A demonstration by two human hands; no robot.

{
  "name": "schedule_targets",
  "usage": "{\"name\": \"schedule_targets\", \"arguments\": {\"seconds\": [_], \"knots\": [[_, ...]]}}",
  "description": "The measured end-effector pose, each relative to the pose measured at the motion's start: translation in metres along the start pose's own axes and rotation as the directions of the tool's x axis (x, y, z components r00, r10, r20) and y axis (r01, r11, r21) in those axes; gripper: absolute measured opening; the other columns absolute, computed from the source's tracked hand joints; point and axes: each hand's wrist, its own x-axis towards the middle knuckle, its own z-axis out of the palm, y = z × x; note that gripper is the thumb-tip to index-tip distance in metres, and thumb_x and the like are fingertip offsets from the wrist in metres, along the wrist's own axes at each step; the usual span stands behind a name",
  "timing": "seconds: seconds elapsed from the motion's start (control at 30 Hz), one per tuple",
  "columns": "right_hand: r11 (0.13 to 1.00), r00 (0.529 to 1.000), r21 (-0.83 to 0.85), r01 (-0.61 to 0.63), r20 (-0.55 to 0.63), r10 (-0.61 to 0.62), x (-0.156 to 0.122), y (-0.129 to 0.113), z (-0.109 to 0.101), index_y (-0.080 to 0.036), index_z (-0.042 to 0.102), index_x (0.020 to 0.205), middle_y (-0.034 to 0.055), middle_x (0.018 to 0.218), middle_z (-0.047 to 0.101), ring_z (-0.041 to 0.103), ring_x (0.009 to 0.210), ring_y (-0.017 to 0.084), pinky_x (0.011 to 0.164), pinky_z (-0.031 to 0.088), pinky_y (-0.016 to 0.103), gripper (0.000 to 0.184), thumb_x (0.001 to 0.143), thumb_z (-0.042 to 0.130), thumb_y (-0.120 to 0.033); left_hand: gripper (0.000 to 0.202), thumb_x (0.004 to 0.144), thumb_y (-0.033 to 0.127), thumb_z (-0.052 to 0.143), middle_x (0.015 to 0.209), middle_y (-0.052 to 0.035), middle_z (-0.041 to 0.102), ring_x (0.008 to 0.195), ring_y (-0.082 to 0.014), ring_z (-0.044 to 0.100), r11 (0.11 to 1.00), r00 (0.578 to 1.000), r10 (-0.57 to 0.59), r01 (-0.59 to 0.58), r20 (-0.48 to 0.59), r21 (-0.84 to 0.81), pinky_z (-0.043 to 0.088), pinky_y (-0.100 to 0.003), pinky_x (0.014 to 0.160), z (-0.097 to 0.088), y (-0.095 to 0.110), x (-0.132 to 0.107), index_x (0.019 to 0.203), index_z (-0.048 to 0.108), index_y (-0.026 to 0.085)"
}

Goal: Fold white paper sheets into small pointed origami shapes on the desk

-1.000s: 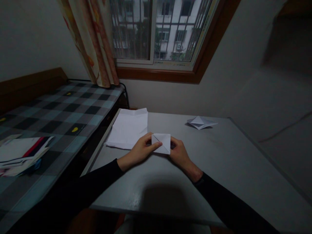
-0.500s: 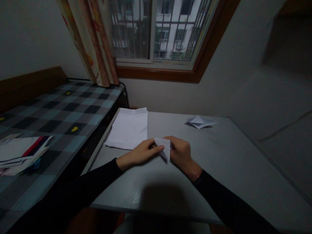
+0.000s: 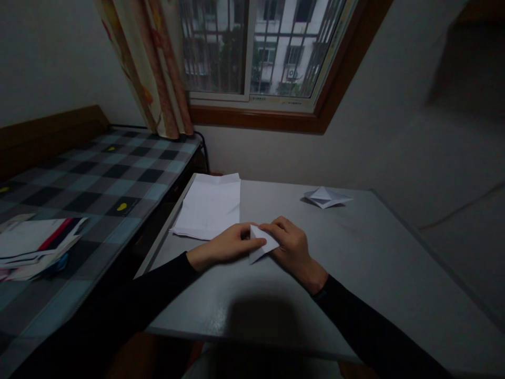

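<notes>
A small folded piece of white paper (image 3: 261, 246) lies low over the grey table (image 3: 355, 263), held between both hands. My left hand (image 3: 226, 246) pinches its left edge with thumb and fingers pressed together. My right hand (image 3: 291, 245) covers its right side, fingers curled over the fold. Both sleeves are black.
A stack of plain white sheets (image 3: 211, 205) lies at the table's far left corner. A finished folded paper shape (image 3: 325, 197) sits at the far middle. Left of the table is a bed with a checked cover (image 3: 98, 184) and papers or books (image 3: 31, 247). A window and curtain are behind.
The flat folded square has been lifted and folded over toward the left; my right hand has moved onto it and the visible paper is now a smaller pointed shape.
</notes>
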Motion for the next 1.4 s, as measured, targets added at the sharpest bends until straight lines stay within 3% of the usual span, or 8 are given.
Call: {"name": "schedule_targets", "arguments": {"seconds": [0.23,0.37,0.67,0.8,1.0,1.1,1.27,1.4], "knots": [[0.976,0.99,0.216,0.028,0.131,-0.057,0.004,0.006,-0.004,-0.032,0.072,0.143,0.0096,0.118,0.073,0.072,0.106,0.029,0.089,0.063,0.045,0.052,0.093,0.078,-0.019,0.052,0.089,0.067,0.084,0.079,-0.0041,0.071,0.068,-0.0147,0.061,0.999,0.999,-0.032,0.032,0.008,-0.044,0.044,-0.025,0.06,-0.008,-0.006,-0.001,0.09,0.079,0.015],[0.953,0.979,0.301,0.036,0.182,-0.094,0.007,0.002,-0.011,-0.032,0.063,0.156,0.0128,0.131,0.072,0.07,0.119,0.034,0.1,0.062,0.053,0.069,0.092,0.088,-0.032,0.054,0.09,0.068,0.083,0.072,-0.002,0.067,0.06,-0.0122,0.055,0.994,0.997,-0.067,0.064,-0.034,-0.086,0.038,-0.024,0.055,-0.012,-0.009,-0.002,0.084,0.077,0.015],[0.98,1.0,0.198,0.013,0.016,-0.016,0.005,0.006,-0.005,-0.032,0.07,0.144,0.0104,0.126,0.077,0.072,0.115,0.033,0.102,0.059,0.055,0.046,0.1,0.084,-0.032,0.061,0.093,0.078,0.074,0.081,-0.0056,0.072,0.074,-0.0176,0.065,0.973,0.985,-0.067,0.029,-0.16,-0.231,0.052,-0.03,0.068,-0.012,-0.006,0.004,0.087,0.079,0.017],[0.984,1.0,0.18,-0.001,-0.018,0.004,0.005,0.005,-0.007,-0.032,0.07,0.135,0.0093,0.124,0.077,0.072,0.114,0.033,0.101,0.058,0.056,0.038,0.099,0.083,-0.03,0.055,0.093,0.069,0.081,0.103,-0.0074,0.08,0.087,-0.019,0.072,0.965,0.982,-0.042,-0.007,-0.182,-0.261,0.057,-0.029,0.075,-0.011,-0.004,0.005,0.122,0.08,0.022],[0.979,0.998,0.203,0.012,-0.066,0.002,0.004,0.006,-0.004,-0.03,0.07,0.109,0.0074,0.121,0.078,0.073,0.112,0.031,0.102,0.057,0.054,0.016,0.1,0.08,-0.023,0.032,0.095,0.043,0.085,0.154,-0.0142,0.067,0.079,-0.0095,0.069,0.985,0.963,0.109,-0.139,-0.248,-0.104,0.055,-0.025,0.072,-0.013,-0.005,0.001,0.115,0.073,0.02],[0.976,0.997,0.216,0.033,-0.073,-0.017,0.004,0.007,-0.003,-0.03,0.069,0.106,0.0068,0.121,0.079,0.073,0.113,0.03,0.103,0.058,0.054,0.015,0.1,0.08,-0.021,0.026,0.098,0.038,0.082,0.165,-0.0159,0.057,0.105,-0.0186,0.075,0.965,0.918,0.261,-0.235,-0.299,0.121,0.061,-0.032,0.087,-0.015,-0.004,-0.001,0.116,0.076,0.02],[0.966,0.987,0.247,0.074,-0.153,-0.037,0.004,0.006,-0.005,-0.029,0.07,0.109,0.0078,0.123,0.076,0.074,0.112,0.028,0.098,0.061,0.049,0.015,0.102,0.078,-0.019,0.012,0.1,0.034,0.081,0.153,-0.0125,0.065,0.142,-0.03,0.061,0.804,0.818,0.521,-0.375,-0.244,0.461,0.048,-0.053,0.123,-0.015,0.002,-0.002,0.1,0.079,0.022],[0.928,0.993,0.369,0.052,-0.121,-0.008,0.002,0.008,-0.008,-0.028,0.069,0.111,0.0108,0.122,0.076,0.075,0.11,0.03,0.095,0.062,0.05,0.011,0.107,0.071,-0.038,0.023,0.109,0.042,0.069,0.118,-0.0083,0.078,0.112,-0.0246,0.072,0.876,0.894,0.385,-0.275,-0.23,0.397,0.055,-0.041,0.104,-0.014,0.006,-0.006,0.108,0.076,0.021]]}}
